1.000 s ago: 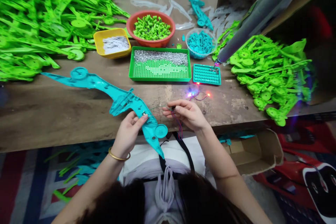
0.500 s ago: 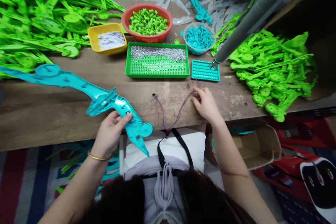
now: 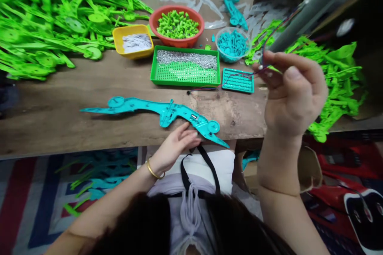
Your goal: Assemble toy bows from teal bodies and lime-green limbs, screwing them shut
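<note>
A turquoise plastic bow-shaped shell (image 3: 143,105) lies across the near part of the table, its right tip reaching over the front edge. My left hand (image 3: 182,139) touches the shell's near edge with its fingers stretched out, close to a small dark part (image 3: 194,117) set in it. Raised at the right, my right hand (image 3: 291,87) pinches thin red and blue wires (image 3: 266,44). One strand trails left over a small turquoise ridged tray (image 3: 238,81) to a black end piece (image 3: 188,93) on the table. The other rises beside a hanging grey screwdriver (image 3: 314,8).
A green basket (image 3: 185,84) of small metal pieces stands mid-table. Behind are a yellow tub (image 3: 133,53), a red bowl (image 3: 176,40) of green pieces and a clear tub (image 3: 233,59) of turquoise clips. Green shells pile up left (image 3: 60,20) and right (image 3: 341,71).
The turquoise shell has shifted right and now lies along the table, and my left hand's grip has loosened. My right hand has lifted the wires up and right. The screwdriver's tip has left the ridged tray.
</note>
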`<state>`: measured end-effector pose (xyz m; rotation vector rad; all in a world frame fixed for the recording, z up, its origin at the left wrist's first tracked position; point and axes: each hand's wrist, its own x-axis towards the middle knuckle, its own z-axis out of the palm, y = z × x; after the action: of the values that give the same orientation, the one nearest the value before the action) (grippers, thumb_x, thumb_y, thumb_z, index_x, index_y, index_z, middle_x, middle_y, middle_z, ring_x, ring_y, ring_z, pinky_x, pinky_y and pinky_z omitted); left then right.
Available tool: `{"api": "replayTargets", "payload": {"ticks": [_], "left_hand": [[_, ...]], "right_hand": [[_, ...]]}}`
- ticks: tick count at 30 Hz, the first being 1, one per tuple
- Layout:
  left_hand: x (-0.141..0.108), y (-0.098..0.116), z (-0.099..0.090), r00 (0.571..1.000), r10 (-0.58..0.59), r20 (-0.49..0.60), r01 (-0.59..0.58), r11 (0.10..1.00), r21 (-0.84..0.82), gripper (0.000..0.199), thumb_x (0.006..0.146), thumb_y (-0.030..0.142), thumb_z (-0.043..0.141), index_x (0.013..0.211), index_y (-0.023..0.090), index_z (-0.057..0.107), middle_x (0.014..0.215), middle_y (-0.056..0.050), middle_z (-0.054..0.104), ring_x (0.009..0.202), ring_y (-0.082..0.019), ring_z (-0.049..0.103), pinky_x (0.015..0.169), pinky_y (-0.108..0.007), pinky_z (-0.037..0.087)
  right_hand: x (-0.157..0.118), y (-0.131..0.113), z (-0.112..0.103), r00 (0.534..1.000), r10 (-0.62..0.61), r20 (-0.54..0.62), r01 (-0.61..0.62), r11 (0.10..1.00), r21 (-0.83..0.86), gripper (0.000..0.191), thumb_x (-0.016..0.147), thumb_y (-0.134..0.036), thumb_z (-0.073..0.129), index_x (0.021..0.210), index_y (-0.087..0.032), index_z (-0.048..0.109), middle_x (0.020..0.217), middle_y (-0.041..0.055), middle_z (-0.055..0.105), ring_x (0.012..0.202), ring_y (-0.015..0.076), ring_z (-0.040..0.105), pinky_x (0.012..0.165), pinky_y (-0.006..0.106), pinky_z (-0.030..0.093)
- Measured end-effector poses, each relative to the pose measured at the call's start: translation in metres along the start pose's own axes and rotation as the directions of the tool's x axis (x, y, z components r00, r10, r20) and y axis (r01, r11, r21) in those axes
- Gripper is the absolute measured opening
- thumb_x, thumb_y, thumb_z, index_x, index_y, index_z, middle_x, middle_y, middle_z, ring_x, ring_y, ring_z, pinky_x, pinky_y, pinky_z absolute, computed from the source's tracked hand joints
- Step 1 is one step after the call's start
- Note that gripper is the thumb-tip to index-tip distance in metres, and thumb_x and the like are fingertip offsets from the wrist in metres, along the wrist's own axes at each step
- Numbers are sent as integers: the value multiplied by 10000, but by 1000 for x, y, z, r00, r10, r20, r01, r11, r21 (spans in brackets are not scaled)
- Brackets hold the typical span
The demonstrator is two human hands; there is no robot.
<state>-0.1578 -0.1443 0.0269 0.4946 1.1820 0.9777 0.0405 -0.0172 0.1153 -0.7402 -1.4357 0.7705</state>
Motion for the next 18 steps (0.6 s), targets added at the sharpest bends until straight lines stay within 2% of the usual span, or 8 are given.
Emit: {"api": "replayTargets", "payload": {"ticks": [2, 4, 7, 8, 10, 13, 15, 18], "left_hand": [[-3, 12, 3, 997, 3, 81, -18, 983, 185, 490, 689, 446, 806, 1059, 152, 678, 897, -98, 723, 711, -199, 692, 674, -339, 586], [-3, 28, 3, 979, 192, 62, -202, 930, 306, 423, 711, 438, 788, 1018, 160, 701, 901, -88, 712, 695, -179, 660, 619, -303, 557], [5, 49, 7, 869, 495, -30, -462, 830, 311, 460, 692, 391, 813, 1089, 194, 686, 890, -44, 678, 685, -138, 604, 561, -242, 492], [9, 53, 9, 852, 522, -43, -490, 824, 286, 459, 685, 386, 821, 1081, 195, 688, 839, -30, 663, 634, -119, 571, 519, -229, 457], [17, 57, 13, 859, 510, -49, -491, 847, 201, 376, 695, 403, 813, 981, 187, 698, 720, -4, 624, 516, -84, 481, 438, -216, 374], [28, 54, 14, 875, 481, -54, -474, 874, 107, 302, 712, 429, 795, 825, 180, 665, 598, 24, 564, 444, -66, 411, 380, -204, 304], [34, 52, 9, 869, 490, -74, -482, 870, 104, 307, 704, 424, 803, 788, 181, 637, 561, 38, 534, 454, -71, 438, 385, -193, 329], [41, 53, -4, 823, 534, -192, -528, 845, 87, 337, 695, 435, 804, 789, 184, 600, 569, 42, 549, 470, -70, 477, 405, -180, 370]], "right_hand": [[-6, -5, 10, 987, 128, 97, -132, 991, 26, 116, 907, -261, 570, 985, -255, 655, 1002, 5, 693, 899, 145, 702, 824, 345, 592], [-21, 0, 22, 941, 248, 229, -247, 968, -30, 76, 880, -261, 617, 955, -246, 621, 941, -12, 676, 771, 100, 683, 737, 276, 584], [-46, 15, 41, 845, 352, 401, -378, 926, -15, 101, 849, -210, 644, 933, -238, 597, 881, -22, 665, 752, 89, 671, 701, 240, 571], [-53, 19, 46, 825, 369, 428, -408, 913, -2, 135, 844, -202, 647, 958, -244, 589, 889, -20, 667, 788, 96, 675, 716, 241, 572], [-62, 24, 54, 799, 404, 446, -457, 889, 13, 242, 839, -201, 651, 1057, -262, 567, 920, -11, 681, 864, 115, 684, 778, 264, 577], [-63, 26, 59, 806, 462, 370, -504, 863, 21, 326, 820, -232, 685, 1121, -268, 563, 923, 0, 701, 893, 131, 692, 833, 290, 575], [-58, 28, 55, 863, 461, 209, -479, 877, 44, 254, 807, -262, 704, 1035, -254, 592, 906, 0, 696, 874, 128, 689, 829, 284, 575], [-46, 40, 32, 935, 345, -81, -342, 938, 51, 196, 825, -301, 676, 982, -253, 571, 900, -8, 674, 796, 113, 678, 764, 281, 579]]}}
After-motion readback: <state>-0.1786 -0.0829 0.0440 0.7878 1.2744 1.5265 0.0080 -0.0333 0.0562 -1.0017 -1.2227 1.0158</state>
